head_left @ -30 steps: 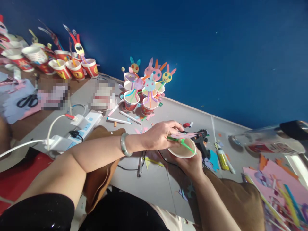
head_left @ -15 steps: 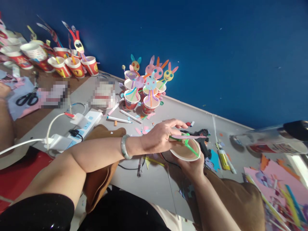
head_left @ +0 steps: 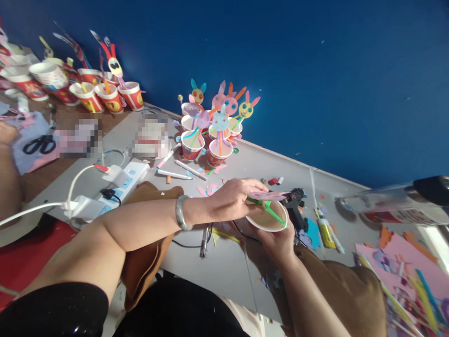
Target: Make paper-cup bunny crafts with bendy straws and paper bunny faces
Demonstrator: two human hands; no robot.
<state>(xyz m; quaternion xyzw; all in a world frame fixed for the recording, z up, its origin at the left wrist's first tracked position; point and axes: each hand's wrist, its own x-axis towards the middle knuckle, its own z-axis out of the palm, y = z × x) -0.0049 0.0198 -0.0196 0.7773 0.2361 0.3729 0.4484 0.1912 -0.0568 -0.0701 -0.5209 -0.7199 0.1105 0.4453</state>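
Note:
My right hand (head_left: 278, 243) is wrapped round a paper cup (head_left: 264, 221) from below, its open mouth tilted up toward me. A green straw (head_left: 276, 214) slants inside the cup. My left hand (head_left: 233, 199), with a bangle (head_left: 181, 213) on the wrist, reaches across to the cup's far rim. Its fingers are closed on a flat pink paper cutout (head_left: 268, 195), which sits at the top of the green straw, just above the rim. Part of the cutout and the fingertips behind it are hidden.
Behind my hands lies a black glue gun (head_left: 295, 203). Finished cups with paper rabbit faces (head_left: 220, 122) stand by the blue wall. A power strip (head_left: 129, 180) is at left; a clear bottle (head_left: 393, 201) and pink paper scraps (head_left: 403, 252) are at right. Another person's arm (head_left: 10, 164) shows far left.
The cup and my right hand have shifted slightly left. The pink cutout has tilted so more of its flat side shows, and more of the glue gun is visible.

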